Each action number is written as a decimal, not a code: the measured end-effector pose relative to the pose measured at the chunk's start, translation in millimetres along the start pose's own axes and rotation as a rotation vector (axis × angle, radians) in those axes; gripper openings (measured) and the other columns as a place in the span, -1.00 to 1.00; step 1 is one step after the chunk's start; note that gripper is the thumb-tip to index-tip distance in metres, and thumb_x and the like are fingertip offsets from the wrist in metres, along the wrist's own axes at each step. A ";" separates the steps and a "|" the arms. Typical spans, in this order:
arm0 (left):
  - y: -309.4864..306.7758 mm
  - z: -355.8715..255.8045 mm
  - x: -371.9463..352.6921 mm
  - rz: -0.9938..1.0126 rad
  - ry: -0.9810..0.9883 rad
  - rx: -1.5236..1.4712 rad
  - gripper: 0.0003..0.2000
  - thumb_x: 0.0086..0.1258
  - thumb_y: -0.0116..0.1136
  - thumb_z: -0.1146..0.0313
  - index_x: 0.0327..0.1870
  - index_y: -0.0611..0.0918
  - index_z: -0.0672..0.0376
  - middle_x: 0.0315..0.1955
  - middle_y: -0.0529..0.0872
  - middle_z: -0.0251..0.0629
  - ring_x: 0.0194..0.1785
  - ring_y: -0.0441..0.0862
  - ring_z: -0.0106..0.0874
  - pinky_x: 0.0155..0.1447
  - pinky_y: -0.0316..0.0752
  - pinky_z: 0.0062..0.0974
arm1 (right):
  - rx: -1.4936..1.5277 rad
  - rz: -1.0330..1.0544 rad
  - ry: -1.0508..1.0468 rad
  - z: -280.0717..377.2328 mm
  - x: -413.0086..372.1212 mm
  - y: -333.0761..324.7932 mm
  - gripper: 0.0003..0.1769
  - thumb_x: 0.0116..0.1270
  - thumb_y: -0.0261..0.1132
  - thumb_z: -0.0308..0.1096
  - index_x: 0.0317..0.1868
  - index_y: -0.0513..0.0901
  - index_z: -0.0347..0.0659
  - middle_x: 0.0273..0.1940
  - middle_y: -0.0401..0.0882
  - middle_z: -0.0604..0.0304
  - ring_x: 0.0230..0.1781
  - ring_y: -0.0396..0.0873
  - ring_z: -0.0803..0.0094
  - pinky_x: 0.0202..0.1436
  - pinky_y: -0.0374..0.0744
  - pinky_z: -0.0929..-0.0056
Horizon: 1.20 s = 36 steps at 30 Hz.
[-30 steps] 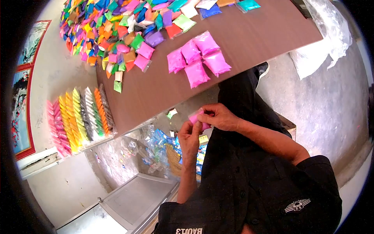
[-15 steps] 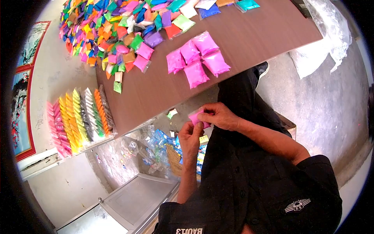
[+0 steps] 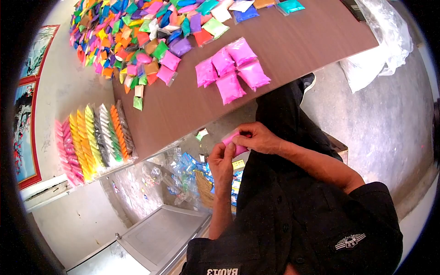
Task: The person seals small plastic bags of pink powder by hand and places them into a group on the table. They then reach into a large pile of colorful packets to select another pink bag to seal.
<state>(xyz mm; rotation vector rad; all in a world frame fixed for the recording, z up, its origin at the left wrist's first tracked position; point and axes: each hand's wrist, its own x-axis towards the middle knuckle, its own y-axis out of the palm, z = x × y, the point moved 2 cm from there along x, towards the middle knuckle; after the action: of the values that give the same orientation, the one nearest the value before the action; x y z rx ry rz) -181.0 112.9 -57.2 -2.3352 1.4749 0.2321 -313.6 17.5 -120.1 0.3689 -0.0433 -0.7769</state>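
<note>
A small pink packet (image 3: 229, 138) is held between my two hands, just off the table's near edge and above the floor. My left hand (image 3: 222, 158) pinches its lower left side with thumb and fingers. On the upper right, my right hand (image 3: 257, 138) grips the same packet, its fingers curled and partly covering it. On the brown table (image 3: 183, 112) beyond, several larger pink packets (image 3: 229, 87) lie close together in a group.
A heap of small multicoloured packets (image 3: 137, 36) spreads over the far left of the table. Twisted coloured packs (image 3: 94, 140) stand in a row along its left end. Below are plastic wrappers and blue packaging (image 3: 188, 162). A clear plastic bag (image 3: 385, 41) hangs at the right.
Both hands stay nearly in place on the pink packet. My left hand and thumb have shifted slightly left, and the packet's angle has changed a little.
</note>
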 end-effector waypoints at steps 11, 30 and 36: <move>-1.0 11.2 4.7 -0.089 -0.009 -0.069 -0.82 0.54 0.30 0.32 -0.19 0.69 0.27 -0.38 0.70 -0.44 -0.30 0.55 -0.66 -0.16 0.45 -0.64 | -0.014 -0.035 -0.039 -10.9 1.1 3.6 -0.76 0.45 0.37 -0.26 -0.23 0.67 -0.30 -0.42 0.58 0.33 -0.36 0.45 0.63 -0.30 0.50 0.46; -12.3 5.6 5.0 -0.021 0.359 0.431 -0.85 0.43 0.25 0.53 -0.04 0.74 0.29 -0.26 0.80 -0.15 -0.24 0.72 -0.38 -0.09 0.62 -0.48 | 0.160 -0.005 0.101 -2.3 0.2 -5.1 -0.78 0.49 0.35 -0.23 -0.20 0.72 -0.23 -0.39 0.58 0.37 -0.38 0.49 0.65 -0.32 0.48 0.50; -9.6 12.8 4.7 0.084 0.415 0.589 -0.93 0.37 0.23 0.59 -0.17 0.65 0.27 -0.38 0.69 0.02 -0.33 0.70 -0.17 -0.24 0.57 -0.28 | 0.039 -0.057 0.064 -5.6 1.0 -3.9 -0.74 0.54 0.29 -0.22 -0.18 0.71 -0.27 -0.37 0.56 0.36 -0.36 0.49 0.62 -0.31 0.48 0.51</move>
<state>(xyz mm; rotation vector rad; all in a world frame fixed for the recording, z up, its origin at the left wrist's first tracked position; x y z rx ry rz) -169.7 117.6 -68.4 -1.9014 1.5494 -0.6221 -314.6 16.0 -126.8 0.4337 0.0119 -0.8214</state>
